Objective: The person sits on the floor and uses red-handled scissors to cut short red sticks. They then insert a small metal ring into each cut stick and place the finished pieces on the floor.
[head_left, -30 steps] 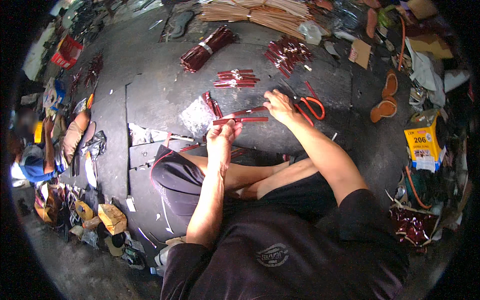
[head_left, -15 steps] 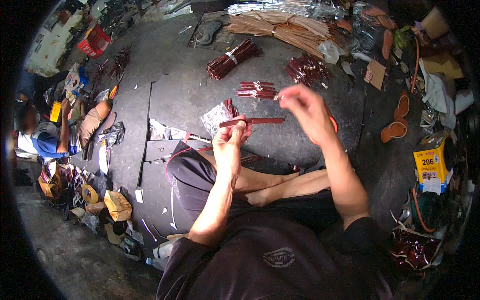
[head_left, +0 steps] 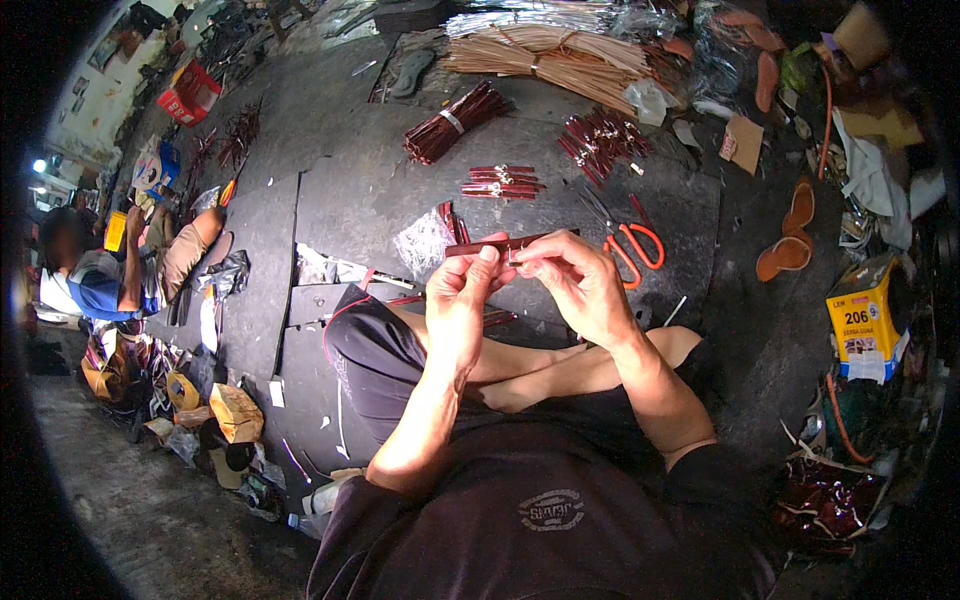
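Note:
My left hand point(head_left: 461, 295) pinches a dark red strap point(head_left: 512, 244), held level over my crossed legs. With fingertips closed at the middle of the strap, my right hand point(head_left: 585, 285) grips a small shiny metal piece point(head_left: 515, 257); its exact shape is too small to make out. Just beyond my left hand lies a clear plastic bag point(head_left: 424, 240) of tiny shiny bits, with short red strips point(head_left: 447, 214) beside it. Orange-handled scissors point(head_left: 634, 250) rest right of my right hand. Farther off is a neat row of red straps with silvery fittings point(head_left: 500, 183).
A banded bundle of red straps point(head_left: 455, 122) and a loose heap with fittings point(head_left: 603, 142) lie beyond the row. Tan strips point(head_left: 545, 55) are stacked at the back. Brown soles point(head_left: 790, 240) and a yellow can point(head_left: 866, 320) stand right; another person point(head_left: 95, 270) sits far left.
My right hand has come down and left from above the strap row to the strap in my left hand. The scissors it covered now show fully.

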Action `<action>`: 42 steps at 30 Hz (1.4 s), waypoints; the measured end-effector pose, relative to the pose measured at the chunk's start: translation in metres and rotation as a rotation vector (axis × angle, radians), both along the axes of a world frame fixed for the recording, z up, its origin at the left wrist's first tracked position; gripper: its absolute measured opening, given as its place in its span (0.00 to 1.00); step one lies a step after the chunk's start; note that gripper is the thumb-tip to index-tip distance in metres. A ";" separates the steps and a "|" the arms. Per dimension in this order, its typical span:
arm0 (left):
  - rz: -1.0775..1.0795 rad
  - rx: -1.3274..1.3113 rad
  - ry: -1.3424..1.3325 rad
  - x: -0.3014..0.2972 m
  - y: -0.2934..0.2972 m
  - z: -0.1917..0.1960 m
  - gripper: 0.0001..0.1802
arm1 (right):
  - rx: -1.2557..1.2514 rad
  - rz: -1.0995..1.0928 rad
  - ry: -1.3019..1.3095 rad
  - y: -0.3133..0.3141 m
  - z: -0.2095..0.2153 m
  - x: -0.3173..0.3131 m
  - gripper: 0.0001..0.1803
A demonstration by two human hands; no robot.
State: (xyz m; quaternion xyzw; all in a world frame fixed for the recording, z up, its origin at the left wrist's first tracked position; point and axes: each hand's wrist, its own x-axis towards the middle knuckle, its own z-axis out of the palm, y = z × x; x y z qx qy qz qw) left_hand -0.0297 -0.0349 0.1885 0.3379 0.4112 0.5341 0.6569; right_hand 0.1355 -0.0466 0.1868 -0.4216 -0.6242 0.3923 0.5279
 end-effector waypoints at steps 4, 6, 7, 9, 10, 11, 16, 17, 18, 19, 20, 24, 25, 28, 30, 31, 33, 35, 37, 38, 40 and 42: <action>-0.059 0.030 0.103 -0.001 -0.002 0.001 0.16 | -0.014 0.019 0.003 0.000 0.003 0.004 0.07; -0.078 0.032 0.136 -0.001 -0.002 0.002 0.16 | -0.064 0.013 0.045 -0.001 0.002 0.004 0.07; -0.073 0.028 0.141 0.000 -0.002 0.003 0.17 | -0.088 0.011 0.065 -0.001 0.001 0.004 0.07; -0.059 0.030 0.129 0.001 -0.003 0.004 0.16 | -0.113 0.013 0.098 -0.003 0.003 0.004 0.07; -0.049 0.036 0.113 0.001 -0.003 0.003 0.16 | -0.125 0.014 0.114 -0.003 0.003 0.004 0.07; -0.040 0.042 0.097 0.001 -0.004 0.003 0.16 | -0.140 0.016 0.135 -0.004 0.002 0.004 0.06; -0.077 0.088 0.238 -0.003 -0.003 0.007 0.15 | -0.028 0.000 -0.021 0.000 0.006 0.006 0.06; -0.092 0.094 0.276 -0.004 -0.002 0.009 0.15 | 0.050 -0.018 -0.115 0.001 0.007 0.007 0.06; -0.099 0.132 0.289 -0.003 -0.003 0.011 0.15 | 0.128 -0.039 -0.209 0.002 0.009 0.008 0.07; -0.106 0.171 0.302 -0.003 -0.003 0.014 0.14 | 0.207 -0.059 -0.304 0.003 0.009 0.009 0.07; -0.112 0.209 0.316 -0.002 -0.004 0.015 0.14 | 0.057 -0.023 -0.115 0.002 0.007 0.008 0.07; -0.070 0.226 0.348 0.001 -0.009 0.016 0.15 | -0.278 0.105 0.234 -0.001 0.000 0.006 0.08; -0.046 0.254 0.365 0.002 -0.010 0.017 0.15 | -0.314 0.126 0.264 -0.002 0.002 0.005 0.08; -0.022 0.327 0.441 0.002 -0.010 0.017 0.15 | -0.203 0.050 0.222 -0.005 0.001 -0.001 0.08; -0.032 0.332 0.456 0.002 -0.010 0.016 0.15 | 0.018 -0.048 0.004 -0.005 0.001 -0.002 0.07; -0.042 0.315 0.442 0.001 -0.010 0.014 0.15 | 0.165 -0.097 -0.178 -0.003 0.003 -0.001 0.07; -0.071 0.271 0.395 0.000 -0.010 0.016 0.15 | 0.136 -0.082 -0.220 -0.006 0.008 0.000 0.08; -0.107 0.218 0.330 -0.003 -0.009 0.024 0.15 | -0.137 0.042 0.159 -0.006 0.006 0.001 0.08; -0.100 0.233 0.323 -0.003 -0.009 0.024 0.15 | -0.272 0.115 0.308 -0.006 0.006 0.003 0.09; -0.097 0.241 0.321 -0.003 -0.009 0.024 0.14 | -0.221 0.097 0.261 -0.006 0.004 0.003 0.09; -0.097 0.215 0.356 -0.003 -0.008 0.024 0.15 | -0.120 0.057 0.166 -0.005 0.003 0.003 0.09; -0.080 0.204 0.398 -0.002 -0.009 0.025 0.15 | 0.125 -0.029 -0.168 -0.002 0.008 0.007 0.08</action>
